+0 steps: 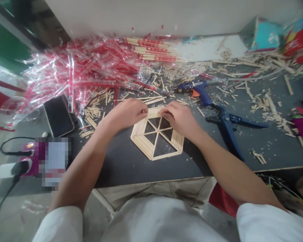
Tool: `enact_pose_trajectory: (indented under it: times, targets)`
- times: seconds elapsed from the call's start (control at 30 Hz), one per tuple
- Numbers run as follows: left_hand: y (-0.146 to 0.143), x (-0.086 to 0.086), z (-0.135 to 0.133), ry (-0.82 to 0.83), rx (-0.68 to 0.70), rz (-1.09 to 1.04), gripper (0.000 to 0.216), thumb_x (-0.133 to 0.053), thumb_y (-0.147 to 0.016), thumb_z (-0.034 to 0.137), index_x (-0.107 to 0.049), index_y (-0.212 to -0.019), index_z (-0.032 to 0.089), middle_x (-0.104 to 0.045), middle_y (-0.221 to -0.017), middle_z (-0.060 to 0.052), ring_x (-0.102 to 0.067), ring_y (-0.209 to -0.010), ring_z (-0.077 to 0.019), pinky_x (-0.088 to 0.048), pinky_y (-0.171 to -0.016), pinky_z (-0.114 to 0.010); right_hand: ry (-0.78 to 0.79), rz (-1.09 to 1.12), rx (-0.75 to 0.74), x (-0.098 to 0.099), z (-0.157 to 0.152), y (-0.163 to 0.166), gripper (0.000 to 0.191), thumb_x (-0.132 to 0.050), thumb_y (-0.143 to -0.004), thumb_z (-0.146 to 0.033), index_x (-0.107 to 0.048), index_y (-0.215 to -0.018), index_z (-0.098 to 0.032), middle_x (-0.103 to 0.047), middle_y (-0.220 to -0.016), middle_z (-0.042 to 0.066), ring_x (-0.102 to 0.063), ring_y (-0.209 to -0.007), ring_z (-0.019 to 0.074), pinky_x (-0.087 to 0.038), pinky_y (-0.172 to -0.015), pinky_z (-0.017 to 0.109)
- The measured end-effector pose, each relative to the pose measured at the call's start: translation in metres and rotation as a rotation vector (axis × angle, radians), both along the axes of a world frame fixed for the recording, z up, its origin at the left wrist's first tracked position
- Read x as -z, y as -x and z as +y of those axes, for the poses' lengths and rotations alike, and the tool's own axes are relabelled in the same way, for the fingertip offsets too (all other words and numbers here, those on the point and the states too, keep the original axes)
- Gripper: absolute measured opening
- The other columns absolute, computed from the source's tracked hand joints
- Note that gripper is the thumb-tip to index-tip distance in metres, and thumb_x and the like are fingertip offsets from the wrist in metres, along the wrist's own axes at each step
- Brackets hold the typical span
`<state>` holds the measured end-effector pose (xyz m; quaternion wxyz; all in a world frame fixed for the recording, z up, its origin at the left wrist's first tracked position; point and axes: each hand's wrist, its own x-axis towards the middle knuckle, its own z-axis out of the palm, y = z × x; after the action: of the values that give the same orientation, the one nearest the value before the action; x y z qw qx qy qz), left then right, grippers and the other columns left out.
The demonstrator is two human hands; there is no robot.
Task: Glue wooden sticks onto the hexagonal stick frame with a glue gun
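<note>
A flat hexagon of thin wooden sticks [151,144] lies on the dark table [121,164] in front of me, with spokes crossing its middle. My left hand [127,112] rests on its far left edge, fingers curled and pinched on the sticks there. At the far right edge my right hand [179,117] does the same, fingers bent down onto the stick rows. Both hands meet near the top side of the hexagon, and the fingertips are partly hidden.
A blue glue gun [197,89] and blue cutters [227,124] lie right of my hands. A phone [58,116] sits at the left. Red-and-clear wrappers [86,70] pile at the back, with loose stick offcuts [262,101] scattered around. A table edge runs close to my lap.
</note>
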<state>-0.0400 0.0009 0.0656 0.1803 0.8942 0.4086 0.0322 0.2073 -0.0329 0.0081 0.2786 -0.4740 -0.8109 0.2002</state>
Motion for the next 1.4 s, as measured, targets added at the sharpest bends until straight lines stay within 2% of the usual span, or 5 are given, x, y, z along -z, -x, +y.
enact_pose_trajectory:
  times: [0.27, 0.47, 0.8, 1.1, 1.4]
  targets:
    - [-0.005, -0.007, -0.002, 0.032, -0.04, 0.07, 0.025, -0.056, -0.096, 0.023, -0.081, -0.1, 0.018, -0.08, -0.102, -0.007, -0.071, -0.092, -0.0216, -0.047, -0.08, -0.03, 0.043, 0.058, 0.102, 0.001, 0.005, -0.007, 0.013, -0.052, -0.104, -0.03, -0.059, -0.095, -0.023, -0.07, -0.093, 0.008, -0.065, -0.086, 0.0234, -0.049, -0.079, 0.036]
    - [-0.007, -0.013, -0.005, 0.017, 0.01, 0.085, 0.031, -0.05, -0.1, 0.024, -0.08, -0.101, 0.017, -0.079, -0.101, -0.009, -0.07, -0.092, -0.0212, -0.047, -0.08, -0.031, -0.017, 0.084, 0.005, -0.003, 0.005, -0.014, 0.029, -0.044, -0.108, -0.031, -0.071, -0.107, -0.02, -0.076, -0.095, 0.008, -0.07, -0.087, 0.0223, -0.052, -0.082, 0.036]
    - [-0.006, -0.01, -0.005, -0.013, 0.02, 0.06, 0.03, -0.051, -0.1, 0.023, -0.08, -0.099, 0.017, -0.079, -0.099, -0.008, -0.07, -0.091, -0.0207, -0.047, -0.079, -0.031, -0.098, 0.017, -0.069, -0.007, 0.003, -0.015, 0.027, -0.056, -0.106, -0.031, -0.08, -0.1, -0.021, -0.077, -0.092, 0.008, -0.068, -0.081, 0.0208, -0.051, -0.075, 0.035]
    - [-0.007, -0.006, -0.006, 0.003, 0.009, 0.058, 0.03, -0.05, -0.1, 0.026, -0.079, -0.1, 0.017, -0.078, -0.103, -0.009, -0.07, -0.094, -0.0227, -0.048, -0.082, -0.032, 0.039, 0.009, 0.033, -0.012, 0.002, -0.009, 0.012, -0.074, -0.095, -0.029, -0.082, -0.09, -0.022, -0.074, -0.082, 0.005, -0.064, -0.071, 0.0191, -0.048, -0.071, 0.034]
    - [-0.013, -0.004, -0.009, 0.057, -0.04, 0.121, 0.024, -0.055, -0.1, 0.028, -0.072, -0.113, 0.017, -0.078, -0.097, -0.009, -0.072, -0.087, -0.0229, -0.046, -0.075, -0.03, 0.123, -0.036, 0.133, -0.02, -0.001, 0.005, 0.011, -0.07, -0.091, -0.02, -0.075, -0.081, -0.02, -0.073, -0.078, 0.004, -0.063, -0.07, 0.0179, -0.046, -0.073, 0.033]
